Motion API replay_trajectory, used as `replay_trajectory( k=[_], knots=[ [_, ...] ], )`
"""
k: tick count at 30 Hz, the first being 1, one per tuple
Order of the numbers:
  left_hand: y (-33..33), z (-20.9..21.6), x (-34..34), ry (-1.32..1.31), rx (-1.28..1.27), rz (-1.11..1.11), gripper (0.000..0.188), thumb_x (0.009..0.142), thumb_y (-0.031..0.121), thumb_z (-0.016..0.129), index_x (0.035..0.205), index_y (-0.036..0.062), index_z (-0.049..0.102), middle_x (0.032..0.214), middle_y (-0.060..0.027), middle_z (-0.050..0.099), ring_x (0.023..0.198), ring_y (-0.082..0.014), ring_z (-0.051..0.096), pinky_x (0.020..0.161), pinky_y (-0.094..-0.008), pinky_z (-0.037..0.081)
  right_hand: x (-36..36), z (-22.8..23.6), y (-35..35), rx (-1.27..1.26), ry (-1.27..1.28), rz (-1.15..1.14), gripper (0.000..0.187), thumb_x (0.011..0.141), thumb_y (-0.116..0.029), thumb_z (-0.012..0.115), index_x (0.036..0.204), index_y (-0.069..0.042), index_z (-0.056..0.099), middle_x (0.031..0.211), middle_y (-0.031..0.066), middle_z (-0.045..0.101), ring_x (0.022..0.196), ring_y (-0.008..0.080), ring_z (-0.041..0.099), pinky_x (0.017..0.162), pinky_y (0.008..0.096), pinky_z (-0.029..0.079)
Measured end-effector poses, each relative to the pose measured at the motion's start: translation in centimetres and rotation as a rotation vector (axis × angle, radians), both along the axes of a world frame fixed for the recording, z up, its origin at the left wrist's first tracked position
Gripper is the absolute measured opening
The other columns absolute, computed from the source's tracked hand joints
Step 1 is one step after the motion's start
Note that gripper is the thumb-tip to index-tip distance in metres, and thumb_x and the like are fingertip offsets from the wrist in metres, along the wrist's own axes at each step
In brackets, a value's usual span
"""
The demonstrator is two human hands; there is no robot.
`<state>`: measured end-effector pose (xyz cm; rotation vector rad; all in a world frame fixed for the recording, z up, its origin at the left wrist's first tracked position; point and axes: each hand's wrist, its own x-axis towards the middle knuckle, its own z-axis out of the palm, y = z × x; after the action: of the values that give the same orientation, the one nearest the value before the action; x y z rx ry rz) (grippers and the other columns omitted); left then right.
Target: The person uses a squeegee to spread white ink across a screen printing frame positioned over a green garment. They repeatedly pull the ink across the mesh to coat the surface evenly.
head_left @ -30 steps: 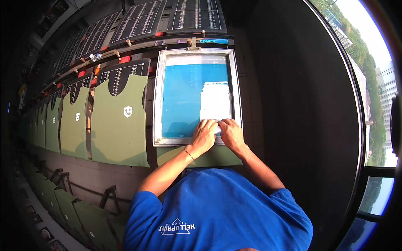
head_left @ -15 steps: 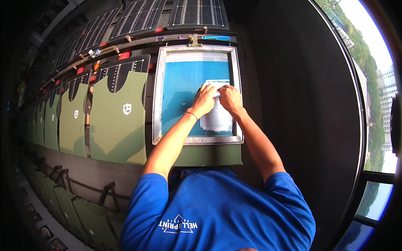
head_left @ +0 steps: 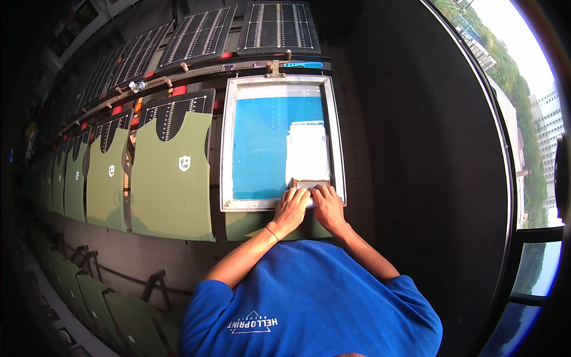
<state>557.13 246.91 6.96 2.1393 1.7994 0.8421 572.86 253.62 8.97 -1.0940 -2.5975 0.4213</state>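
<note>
A printing screen with a silver metal frame (head_left: 228, 149) and blue mesh (head_left: 259, 149) lies in front of me. On its right half is a thick white patch of ink (head_left: 307, 152). Both my hands grip one squeegee (head_left: 304, 184) at the near end of that patch, close to the frame's near bar. My left hand (head_left: 291, 207) is closed round its left part, my right hand (head_left: 328, 206) round its right part. My fingers hide most of the handle. Green fabric (head_left: 238, 225) shows under the screen's near edge.
To the left, green shirt pieces (head_left: 172, 190) with white shield prints lie on black boards in a row. Beyond the screen run a rail with a blue tool (head_left: 304, 65) and more marked black boards (head_left: 279, 27). A dark wall and a window (head_left: 541, 125) are at right.
My hands and the squeegee have come toward me, from the screen's middle to its near end. The patch behind them, greyish and shaded before, now looks solid white. The view has shifted slightly.
</note>
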Motion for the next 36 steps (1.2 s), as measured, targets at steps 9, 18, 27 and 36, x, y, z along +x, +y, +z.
replay_trajectory(
  k=[9, 18, 27, 36],
  knots=[
    [-2.6, 0.5, -9.6, -0.131, 0.063, 0.434, 0.041, 0.091, 0.022, 0.066, 0.125, 0.0000, 0.056, 0.120, -0.0180, 0.057, 0.115, -0.0360, 0.051, 0.102, -0.0467, 0.040, 2.5, 2.6, -0.3, -0.271, 0.168, 0.094, 0.054, 0.083, -0.006, 0.064, 0.136, -0.001, 0.052, 0.134, 0.0176, 0.054, 0.123, 0.0371, 0.050, 0.106, 0.0428, 0.042],
    [-4.8, -6.4, -20.2, -0.657, -0.225, 0.776, 0.040, 0.104, 0.032, 0.043, 0.110, -0.0034, 0.061, 0.094, -0.0149, 0.063, 0.079, -0.0236, 0.065, 0.069, -0.0378, 0.053, 6.7, -11.1, 5.3, -0.542, 0.813, -0.708, 0.040, 0.104, -0.024, 0.050, 0.119, 0.009, 0.066, 0.113, 0.0175, 0.069, 0.103, 0.0210, 0.064, 0.093, 0.0315, 0.048],
    [-4.4, -5.7, -19.7, -0.842, -0.218, 0.805, 0.045, 0.104, 0.040, 0.043, 0.096, -0.0002, 0.061, 0.072, -0.0064, 0.057, 0.058, -0.0155, 0.059, 0.049, -0.0314, 0.048, 5.1, -10.6, 5.5, -0.497, 0.910, -0.828, 0.038, 0.100, -0.026, 0.056, 0.110, 0.008, 0.070, 0.109, 0.0167, 0.070, 0.100, 0.0213, 0.065, 0.090, 0.0314, 0.048],
    [-4.5, -4.2, -20.3, -0.897, -0.277, 0.838, 0.049, 0.104, 0.047, 0.037, 0.094, 0.0046, 0.058, 0.074, -0.0057, 0.053, 0.058, -0.0161, 0.054, 0.050, -0.0315, 0.045, 6.7, -7.9, 5.6, -0.689, 0.961, -0.792, 0.043, 0.099, -0.031, 0.057, 0.106, 0.009, 0.070, 0.103, 0.0175, 0.071, 0.094, 0.0209, 0.065, 0.086, 0.0334, 0.048]
  ],
)
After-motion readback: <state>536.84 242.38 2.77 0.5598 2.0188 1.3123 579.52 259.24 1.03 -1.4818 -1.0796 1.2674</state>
